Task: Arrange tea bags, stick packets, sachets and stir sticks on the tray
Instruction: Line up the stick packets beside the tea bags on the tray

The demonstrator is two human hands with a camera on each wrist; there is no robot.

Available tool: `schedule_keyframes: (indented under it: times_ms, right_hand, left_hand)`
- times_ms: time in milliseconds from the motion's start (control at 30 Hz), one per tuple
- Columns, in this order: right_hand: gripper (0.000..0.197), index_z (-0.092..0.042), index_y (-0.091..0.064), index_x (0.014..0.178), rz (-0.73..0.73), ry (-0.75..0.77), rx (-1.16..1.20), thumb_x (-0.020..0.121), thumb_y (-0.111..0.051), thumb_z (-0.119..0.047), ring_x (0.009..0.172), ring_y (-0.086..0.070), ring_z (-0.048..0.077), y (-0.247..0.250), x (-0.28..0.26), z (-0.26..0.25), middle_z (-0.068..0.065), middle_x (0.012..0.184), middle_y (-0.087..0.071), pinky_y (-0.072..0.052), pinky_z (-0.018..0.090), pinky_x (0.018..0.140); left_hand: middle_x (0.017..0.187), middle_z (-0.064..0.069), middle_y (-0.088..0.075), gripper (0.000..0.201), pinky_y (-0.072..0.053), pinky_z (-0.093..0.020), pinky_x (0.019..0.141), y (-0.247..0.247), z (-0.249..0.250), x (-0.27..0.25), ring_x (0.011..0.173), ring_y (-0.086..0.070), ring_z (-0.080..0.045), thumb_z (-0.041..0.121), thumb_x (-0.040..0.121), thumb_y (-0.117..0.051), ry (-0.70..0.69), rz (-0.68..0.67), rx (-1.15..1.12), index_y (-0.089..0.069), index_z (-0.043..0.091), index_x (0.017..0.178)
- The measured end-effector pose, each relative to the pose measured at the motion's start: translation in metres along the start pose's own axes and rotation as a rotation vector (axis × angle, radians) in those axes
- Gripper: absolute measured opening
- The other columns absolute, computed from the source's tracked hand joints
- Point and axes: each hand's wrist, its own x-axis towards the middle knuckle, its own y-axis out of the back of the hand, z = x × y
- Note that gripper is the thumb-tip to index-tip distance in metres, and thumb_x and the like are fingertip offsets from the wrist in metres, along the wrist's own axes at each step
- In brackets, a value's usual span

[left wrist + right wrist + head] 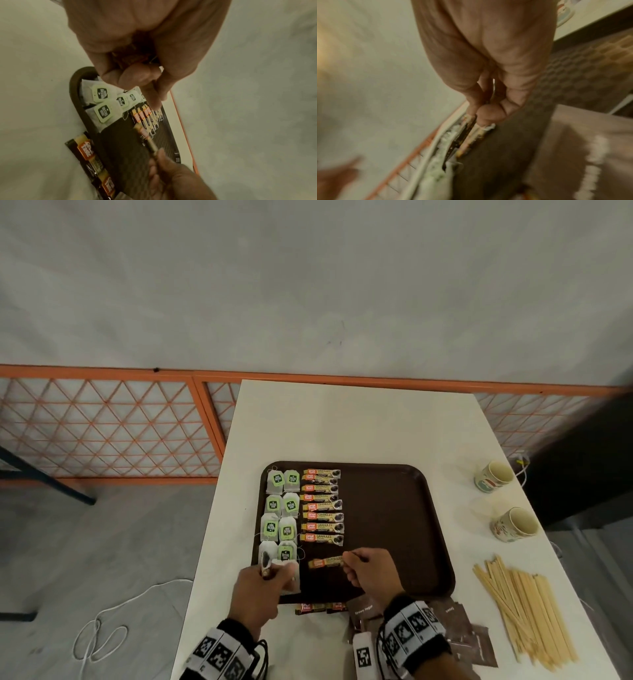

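Right hand point(368, 571) pinches one stick packet point(325, 562) by its right end, thumb and fingertips closed on it. The packet sticks out leftward from my grip, long axis running left-right, parallel to the column of stick packets point(321, 505) already laid on the tray point(394, 508). It sits just nearer me than the last packet of that column, a gap between them. So the slot lies directly ahead of the packet, away from my body; I judge a short push forward, no turning, will do.

Left hand point(257, 590) is curled round several packets at the tray's near-left corner, by the tea bags point(279, 515); exact count hidden. More packets point(320, 607) lie off the tray's near edge. Stir sticks point(524, 611) wait on the table, far right.
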Motion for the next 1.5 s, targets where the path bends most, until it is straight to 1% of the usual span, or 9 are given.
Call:
schedule_keyframes:
  times_ms: [133,233,467,833,1000,1133,1333,1400,1500]
  right_hand:
    - [0.025,-0.006,-0.071,0.071,0.059,-0.100,-0.067,0.091,-0.068,-0.021,0.053,-0.057,0.011,-0.004,0.024,0.016,0.004,0.063,-0.065,-0.050,0.024,0.056]
    - [0.030,-0.017,-0.066,0.075,0.141,-0.066,-0.482,0.089,-0.066,-0.043,0.071,-0.065,0.017,0.001,0.020,0.015,0.001,0.079,-0.068,-0.053,0.032,0.066]
    - [0.006,-0.024,-0.058,0.101,-0.012,0.294,-0.873,0.097,-0.053,-0.022,0.095,-0.055,0.014,-0.023,0.008,0.005,-0.006,0.106,-0.050,-0.051,0.030,0.081]
    - [0.011,-0.018,-0.061,0.099,0.021,0.365,-0.820,0.096,-0.051,-0.016,0.097,-0.055,0.020,-0.050,0.043,-0.007,0.000,0.106,-0.051,-0.049,0.035,0.084]
    - [0.005,-0.021,-0.060,0.094,0.058,0.400,-0.762,0.096,-0.056,-0.024,0.088,-0.053,0.013,-0.049,0.034,-0.012,-0.006,0.099,-0.052,-0.049,0.031,0.081]
    - [0.010,-0.027,-0.064,0.088,0.026,0.486,-0.542,0.095,-0.061,-0.032,0.073,-0.060,0.003,-0.039,0.003,-0.038,-0.012,0.084,-0.064,-0.049,0.018,0.068]
    - [0.027,-0.023,-0.072,0.097,-0.140,0.567,-0.330,0.089,-0.064,-0.047,0.067,-0.058,0.001,-0.028,-0.045,-0.086,-0.005,0.079,-0.068,-0.045,0.012,0.065]
    - [0.020,-0.017,-0.072,0.085,-0.168,0.556,-0.236,0.089,-0.069,-0.036,0.059,-0.057,0.004,-0.018,-0.049,-0.089,0.006,0.075,-0.070,-0.045,0.013,0.059]
    - [0.019,-0.017,-0.072,0.075,-0.070,0.537,-0.135,0.087,-0.072,-0.032,0.056,-0.055,0.002,0.003,-0.046,-0.087,0.000,0.064,-0.066,-0.043,0.018,0.056]
  left_hand:
    - [0.061,-0.008,-0.068,0.025,-0.034,-0.024,0.043,0.022,-0.005,0.003,0.038,-0.041,-0.009,0.025,0.087,-0.072,0.023,-0.035,0.023,-0.069,0.005,0.072]
    - [0.062,-0.008,-0.068,0.027,-0.034,-0.024,0.044,0.036,-0.011,0.008,0.040,-0.038,-0.012,0.026,0.090,-0.069,0.065,-0.098,0.006,-0.068,0.000,0.084]
    - [0.069,-0.011,-0.067,0.029,-0.036,-0.025,0.047,0.051,-0.019,0.012,0.048,-0.042,-0.015,0.031,0.088,-0.071,0.166,-0.172,-0.106,-0.067,0.003,0.096]
    - [0.073,-0.009,-0.067,0.031,-0.041,-0.026,0.052,0.064,-0.011,0.015,0.055,-0.047,-0.016,0.035,0.090,-0.067,0.133,-0.194,-0.139,-0.064,0.004,0.091]
    - [0.076,-0.008,-0.064,0.057,-0.042,-0.028,0.055,0.063,-0.001,0.014,0.062,-0.051,-0.017,0.055,0.093,-0.050,0.148,-0.230,-0.221,-0.066,0.001,0.103]
    - [0.078,-0.015,-0.066,0.073,-0.042,-0.029,0.056,0.053,0.016,0.012,0.058,-0.055,-0.021,0.071,0.087,-0.031,0.196,-0.317,-0.400,-0.062,0.008,0.106]
    - [0.084,-0.018,-0.066,0.083,-0.041,-0.028,0.055,0.017,0.041,0.002,0.063,-0.056,-0.022,0.078,0.085,-0.016,0.085,-0.534,-0.244,-0.063,0.018,0.117]
    - [0.085,-0.016,-0.068,0.074,-0.043,-0.029,0.057,0.008,0.048,-0.003,0.068,-0.057,-0.022,0.072,0.090,-0.022,0.022,-0.588,-0.180,-0.068,0.018,0.110]
    - [0.087,-0.009,-0.073,0.037,-0.048,-0.033,0.064,0.000,0.059,-0.008,0.069,-0.061,-0.018,0.042,0.094,-0.054,-0.160,-0.545,-0.007,-0.069,0.010,0.102]
